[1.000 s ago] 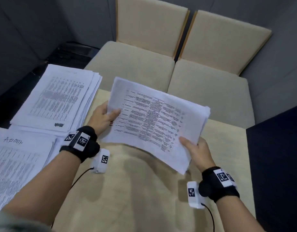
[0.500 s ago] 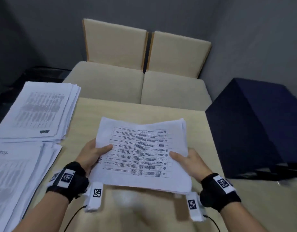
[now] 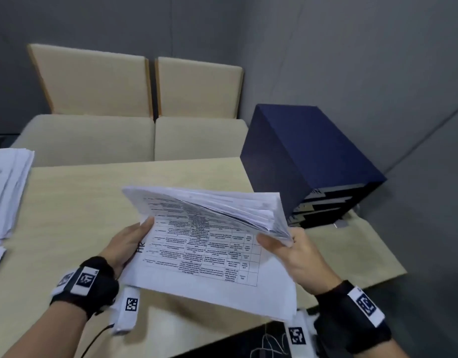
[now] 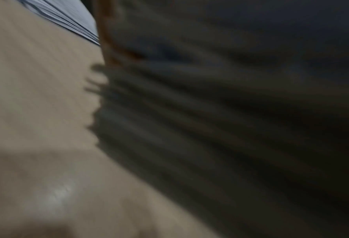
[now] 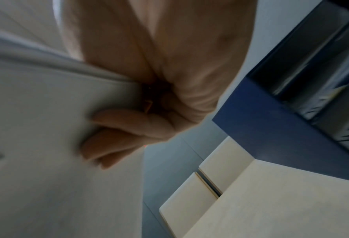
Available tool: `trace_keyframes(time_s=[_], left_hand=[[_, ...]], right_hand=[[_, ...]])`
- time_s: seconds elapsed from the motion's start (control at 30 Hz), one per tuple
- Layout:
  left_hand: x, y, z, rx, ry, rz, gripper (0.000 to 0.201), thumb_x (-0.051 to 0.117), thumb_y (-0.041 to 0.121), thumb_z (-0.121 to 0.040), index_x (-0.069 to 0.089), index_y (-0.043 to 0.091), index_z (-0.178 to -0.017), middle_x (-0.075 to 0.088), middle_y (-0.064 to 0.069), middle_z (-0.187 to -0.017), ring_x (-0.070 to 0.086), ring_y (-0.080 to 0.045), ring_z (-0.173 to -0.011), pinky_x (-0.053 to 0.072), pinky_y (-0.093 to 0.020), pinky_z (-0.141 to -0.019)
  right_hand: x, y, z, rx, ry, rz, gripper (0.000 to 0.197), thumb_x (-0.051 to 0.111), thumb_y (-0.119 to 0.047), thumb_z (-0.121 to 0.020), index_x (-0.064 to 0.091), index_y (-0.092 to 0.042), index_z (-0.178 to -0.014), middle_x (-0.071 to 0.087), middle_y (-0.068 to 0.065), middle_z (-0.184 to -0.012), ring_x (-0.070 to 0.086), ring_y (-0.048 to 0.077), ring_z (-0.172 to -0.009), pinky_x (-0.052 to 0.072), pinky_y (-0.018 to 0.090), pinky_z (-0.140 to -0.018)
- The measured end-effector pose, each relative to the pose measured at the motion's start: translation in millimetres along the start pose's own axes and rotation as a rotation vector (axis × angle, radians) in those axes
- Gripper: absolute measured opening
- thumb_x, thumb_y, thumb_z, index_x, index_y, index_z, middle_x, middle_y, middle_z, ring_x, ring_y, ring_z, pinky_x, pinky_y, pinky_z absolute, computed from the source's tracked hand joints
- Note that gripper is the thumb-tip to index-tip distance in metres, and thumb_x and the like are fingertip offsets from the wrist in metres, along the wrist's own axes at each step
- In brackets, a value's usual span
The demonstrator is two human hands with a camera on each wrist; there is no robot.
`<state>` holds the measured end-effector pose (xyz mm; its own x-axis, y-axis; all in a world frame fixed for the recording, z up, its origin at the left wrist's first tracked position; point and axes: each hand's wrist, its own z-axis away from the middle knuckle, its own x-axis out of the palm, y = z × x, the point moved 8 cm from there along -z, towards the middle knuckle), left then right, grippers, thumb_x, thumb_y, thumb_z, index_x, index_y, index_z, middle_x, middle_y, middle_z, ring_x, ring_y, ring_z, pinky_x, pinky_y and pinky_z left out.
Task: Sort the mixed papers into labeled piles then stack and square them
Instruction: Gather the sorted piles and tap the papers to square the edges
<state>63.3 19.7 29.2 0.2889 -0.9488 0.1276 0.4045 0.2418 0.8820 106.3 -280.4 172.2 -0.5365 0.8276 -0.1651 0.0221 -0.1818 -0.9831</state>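
A thick stack of printed papers (image 3: 204, 244), marked "HR" at its left edge, is held above the wooden table (image 3: 75, 202). My left hand (image 3: 131, 241) grips its left edge with the thumb on top. My right hand (image 3: 282, 245) grips the right edge, thumb on the top sheet, while the far sheets fan upward. In the right wrist view my fingers (image 5: 116, 127) curl under the stack (image 5: 36, 128). The left wrist view is blurred and mostly dark, showing the stack's underside (image 4: 230, 128). Sorted paper piles (image 3: 8, 192) lie at the table's left.
A dark blue drawer cabinet (image 3: 308, 161) stands at the right on a lower tan surface (image 3: 352, 254). Two beige cushioned seats (image 3: 145, 135) sit beyond the table's far edge. Grey walls close in behind and to the right.
The view has swung right, toward the blue cabinet. Both hands carried the stack right and tilted it, and its far sheets have fanned open.
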Motion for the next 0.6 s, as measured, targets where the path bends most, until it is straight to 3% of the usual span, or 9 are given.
trace_keyframes(time_s=[0.1, 0.17, 0.27, 0.33, 0.43, 0.53, 0.6], left_hand=[[44.7, -10.4, 0.3, -0.013, 0.035, -0.060, 0.039, 0.054, 0.040, -0.096, 0.069, 0.007, -0.111, 0.075, -0.012, -0.103, 0.073, -0.030, -0.090, 0.055, -0.040, -0.083], [75.6, -19.7, 0.2, 0.002, 0.049, -0.071, 0.036, 0.055, 0.035, -0.097, 0.068, 0.005, -0.112, 0.075, -0.014, -0.102, 0.073, -0.033, -0.090, 0.055, -0.042, -0.084], [129.3, -42.0, -1.5, 0.002, 0.062, -0.112, 0.025, 0.058, 0.025, -0.097, 0.066, 0.005, -0.110, 0.075, -0.014, -0.098, 0.073, -0.032, -0.082, 0.057, -0.037, -0.070], [171.0, -68.7, -3.5, -0.042, -0.001, -0.209, 0.022, 0.061, 0.024, -0.096, 0.066, 0.008, -0.109, 0.075, -0.012, -0.100, 0.073, -0.031, -0.086, 0.058, -0.041, -0.076], [221.7, -105.8, -1.0, -0.119, -0.058, -0.382, 0.027, 0.063, 0.031, -0.094, 0.071, 0.007, -0.102, 0.076, -0.009, -0.099, 0.073, -0.028, -0.086, 0.055, -0.041, -0.085], [271.6, -121.2, 4.7, -0.158, -0.125, -0.381, 0.042, 0.066, 0.039, -0.091, 0.070, -0.001, -0.101, 0.075, -0.014, -0.092, 0.068, -0.027, -0.072, 0.052, -0.034, -0.065], [305.2, -115.9, 7.1, -0.151, -0.182, -0.407, 0.045, 0.063, 0.036, -0.094, 0.067, -0.008, -0.099, 0.065, -0.013, -0.072, 0.058, -0.022, -0.054, 0.047, -0.027, -0.045]], right_hand=[[-50.1, 38.2, 20.1, 0.101, 0.111, -0.050, 0.024, 0.062, -0.022, -0.092, 0.072, -0.012, -0.111, 0.075, 0.002, -0.111, 0.069, 0.019, -0.108, 0.052, 0.033, -0.096], [-91.5, 76.7, 34.7, 0.196, 0.157, -0.059, 0.025, 0.060, -0.025, -0.095, 0.071, -0.010, -0.112, 0.075, 0.003, -0.109, 0.070, 0.023, -0.106, 0.054, 0.038, -0.094], [-155.6, 134.2, 59.3, 0.286, 0.208, -0.073, 0.026, 0.057, -0.022, -0.098, 0.069, -0.007, -0.116, 0.075, 0.004, -0.110, 0.071, 0.021, -0.104, 0.057, 0.032, -0.087], [-195.5, 169.3, 80.8, 0.331, 0.247, -0.100, 0.024, 0.056, -0.018, -0.098, 0.068, -0.008, -0.116, 0.075, 0.003, -0.110, 0.072, 0.019, -0.102, 0.057, 0.025, -0.080], [-247.4, 200.1, 114.7, 0.389, 0.310, -0.166, 0.032, 0.065, -0.025, -0.092, 0.067, -0.006, -0.117, 0.074, 0.006, -0.111, 0.072, 0.020, -0.101, 0.057, 0.024, -0.076], [-296.3, 210.4, 143.6, 0.427, 0.368, -0.223, 0.034, 0.072, -0.027, -0.086, 0.069, -0.005, -0.111, 0.075, 0.008, -0.107, 0.073, 0.020, -0.095, 0.059, 0.025, -0.071], [-328.5, 217.3, 158.5, 0.458, 0.410, -0.221, 0.034, 0.074, -0.028, -0.086, 0.070, -0.005, -0.111, 0.075, 0.009, -0.107, 0.073, 0.023, -0.097, 0.060, 0.032, -0.079]])
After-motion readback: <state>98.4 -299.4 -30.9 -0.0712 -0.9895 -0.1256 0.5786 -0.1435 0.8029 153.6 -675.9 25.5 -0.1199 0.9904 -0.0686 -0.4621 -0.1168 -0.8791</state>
